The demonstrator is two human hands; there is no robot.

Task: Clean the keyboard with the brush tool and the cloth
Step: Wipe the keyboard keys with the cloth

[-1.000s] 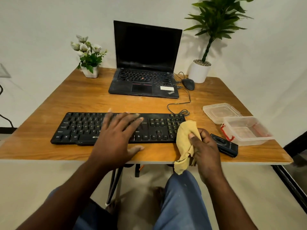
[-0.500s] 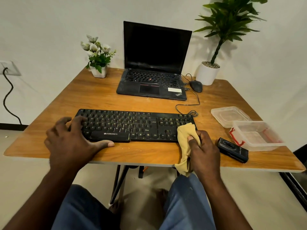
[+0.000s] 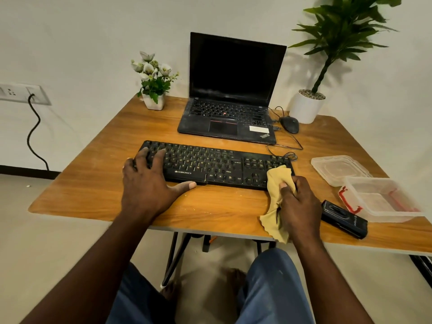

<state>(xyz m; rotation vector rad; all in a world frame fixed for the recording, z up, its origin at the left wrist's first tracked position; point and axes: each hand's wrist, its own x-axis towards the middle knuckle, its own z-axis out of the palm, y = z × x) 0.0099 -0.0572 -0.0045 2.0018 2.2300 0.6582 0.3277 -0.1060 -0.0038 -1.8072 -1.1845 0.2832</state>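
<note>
Wiping step. Left hand (image 3: 149,183) spread, bracing keyboard (image 3: 210,164); right hand (image 3: 298,203) clutches cloth (image 3: 277,178) at its right end. Next, likely: sweep across keys.

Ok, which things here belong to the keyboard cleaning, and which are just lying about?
In the job: keyboard, with the left hand resting on its left end; yellow cloth, gripped by the right hand; black tool beside that hand, probably the brush tool.

Lying about: laptop, mouse, flower pot, tall plant, clear container, its lid.
</note>
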